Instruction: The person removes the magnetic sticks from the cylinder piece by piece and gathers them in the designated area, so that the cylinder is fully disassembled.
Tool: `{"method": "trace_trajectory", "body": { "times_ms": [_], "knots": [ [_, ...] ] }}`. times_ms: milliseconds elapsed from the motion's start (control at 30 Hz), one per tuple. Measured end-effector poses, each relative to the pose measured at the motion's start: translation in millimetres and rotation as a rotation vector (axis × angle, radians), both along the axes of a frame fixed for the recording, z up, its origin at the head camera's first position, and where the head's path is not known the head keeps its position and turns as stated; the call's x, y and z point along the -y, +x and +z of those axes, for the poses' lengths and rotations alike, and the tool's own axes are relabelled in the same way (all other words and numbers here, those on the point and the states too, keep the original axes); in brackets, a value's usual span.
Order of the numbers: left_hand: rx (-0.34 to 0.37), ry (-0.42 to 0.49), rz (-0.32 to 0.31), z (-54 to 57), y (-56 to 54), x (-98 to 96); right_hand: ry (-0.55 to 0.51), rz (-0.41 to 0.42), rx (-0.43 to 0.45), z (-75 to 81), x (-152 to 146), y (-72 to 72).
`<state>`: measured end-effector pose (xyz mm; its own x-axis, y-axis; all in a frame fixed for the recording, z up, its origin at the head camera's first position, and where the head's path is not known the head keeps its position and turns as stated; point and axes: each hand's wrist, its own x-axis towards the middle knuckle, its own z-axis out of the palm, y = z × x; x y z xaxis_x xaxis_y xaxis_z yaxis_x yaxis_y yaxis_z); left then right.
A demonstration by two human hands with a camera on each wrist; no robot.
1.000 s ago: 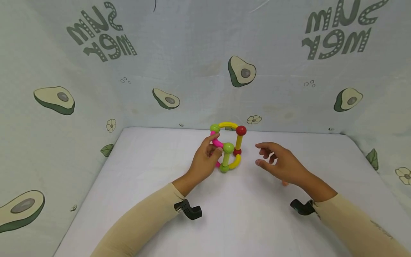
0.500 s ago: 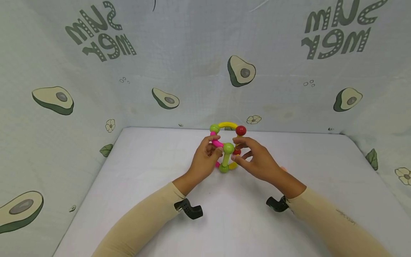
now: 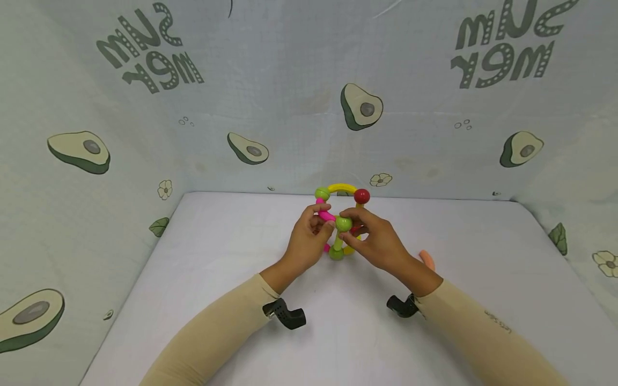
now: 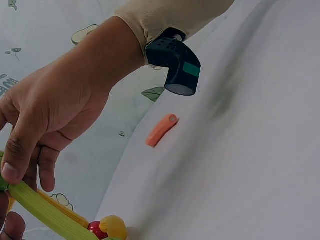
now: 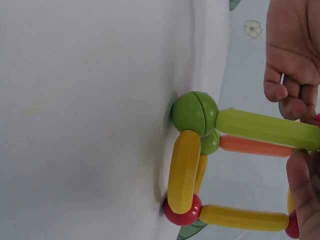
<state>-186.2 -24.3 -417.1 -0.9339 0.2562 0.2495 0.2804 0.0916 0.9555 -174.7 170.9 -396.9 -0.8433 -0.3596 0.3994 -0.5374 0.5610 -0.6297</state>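
A frame of magnetic sticks and balls [image 3: 341, 187] stands on the white table, its colours pink, green, yellow and red. At its left side my left hand [image 3: 306, 238] pinches the curved pink stick [image 3: 326, 215] between thumb and fingers. From the right, my right hand [image 3: 379, 244] holds the upper green ball [image 3: 344, 224] at the front corner with thumb and index finger. Under that ball an upright light-green stick [image 5: 267, 129] runs down to a lower green ball [image 5: 192, 114] on the table. My hands partly hide the frame's middle and right side.
A loose orange curved stick [image 3: 427, 259] lies on the table beside my right wrist. Dark cameras [image 3: 402, 306] are strapped to both wrists. Behind the table hangs a pale cloth [image 3: 299, 107] printed with avocados.
My right hand has moved left from beside the frame to the upper green ball and closed its fingers on it. The left hand keeps its place, and more of the orange stick shows.
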Motion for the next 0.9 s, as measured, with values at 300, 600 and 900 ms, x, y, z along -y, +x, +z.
{"method": "trace_trajectory", "body": {
  "times_ms": [300,600,900],
  "knots": [
    [-0.011,-0.023,0.002,2.1,0.0,-0.1,-0.005,-0.011,-0.01,0.2,0.7,-0.3],
    [0.003,-0.024,0.008,3.2,-0.6,-0.7,-0.006,-0.011,0.003,0.2,1.3,-1.6],
    [0.026,0.021,0.006,1.4,-2.0,1.4,-0.003,-0.011,-0.002,0.4,1.0,-2.8]
  ]
}}
